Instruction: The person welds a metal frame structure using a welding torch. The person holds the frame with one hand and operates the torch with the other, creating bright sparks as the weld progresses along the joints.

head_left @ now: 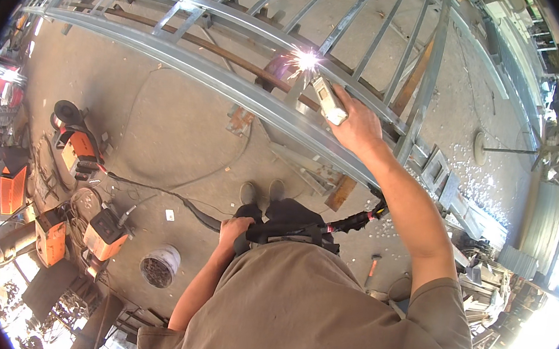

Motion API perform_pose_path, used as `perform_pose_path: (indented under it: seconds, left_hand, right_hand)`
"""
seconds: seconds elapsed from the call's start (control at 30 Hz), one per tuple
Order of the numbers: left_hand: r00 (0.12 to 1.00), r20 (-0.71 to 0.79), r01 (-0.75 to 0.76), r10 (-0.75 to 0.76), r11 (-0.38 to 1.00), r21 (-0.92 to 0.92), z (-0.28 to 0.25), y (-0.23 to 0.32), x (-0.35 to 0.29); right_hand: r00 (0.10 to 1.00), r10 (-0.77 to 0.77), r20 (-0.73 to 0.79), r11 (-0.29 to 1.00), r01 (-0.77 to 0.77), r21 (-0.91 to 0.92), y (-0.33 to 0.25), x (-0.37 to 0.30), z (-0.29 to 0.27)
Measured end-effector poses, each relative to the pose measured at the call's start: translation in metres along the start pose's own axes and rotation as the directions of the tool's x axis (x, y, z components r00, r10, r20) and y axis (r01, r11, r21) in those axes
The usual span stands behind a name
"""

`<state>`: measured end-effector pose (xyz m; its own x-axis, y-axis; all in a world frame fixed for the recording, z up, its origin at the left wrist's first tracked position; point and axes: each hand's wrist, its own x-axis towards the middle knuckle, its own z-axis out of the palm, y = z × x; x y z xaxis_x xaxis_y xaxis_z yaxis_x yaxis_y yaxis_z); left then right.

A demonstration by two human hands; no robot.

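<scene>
Concrete workshop floor [162, 121], orange welders [70, 152] at left. Right hand [359, 125] clenched round white tool [328, 101], sparking against grey steel gate frame [234, 84] ahead. Left hand [233, 229] gripping black cable [187, 207] near waist. Best kept steady, cable slack, face turned from sparks [305, 60].

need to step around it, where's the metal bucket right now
In the head view the metal bucket stands on the concrete floor at lower left, just left of the person's left forearm and right of the orange welding machine.
</scene>
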<state>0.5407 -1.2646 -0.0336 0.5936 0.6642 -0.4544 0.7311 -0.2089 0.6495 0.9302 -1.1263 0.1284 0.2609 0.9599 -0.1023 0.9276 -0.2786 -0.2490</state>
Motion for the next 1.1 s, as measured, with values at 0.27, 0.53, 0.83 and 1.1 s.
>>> perform_pose_path:
  seconds: [0.27, 0.53, 0.83, 1.1]
  left_hand:
    - [1.000, 0.010, 0.019, -0.019, 1.000, -0.020, -0.001, 0.001, 0.003]
    - [1.000, -0.001, -0.004, 0.004, 1.000, -0.021, 0.008, -0.008, 0.005]
    - [0.999, 0.042, 0.025, -0.026, 1.000, 0.016, 0.009, -0.008, 0.006]
    - [0.990, 0.120, 0.066, -0.071, 0.997, 0.042, 0.009, -0.006, 0.009]
  right_hand:
    - [1.000, -0.007, 0.000, 0.997, 0.007, 0.073, 0.001, 0.000, -0.003]
    - [0.999, -0.045, -0.024, 0.998, 0.046, 0.039, 0.003, 0.000, -0.002]
    - [1.000, -0.009, -0.018, 0.999, 0.009, 0.045, 0.003, -0.002, -0.005]
    - [1.000, 0.010, 0.002, 0.990, -0.010, 0.144, 0.008, -0.036, -0.028]
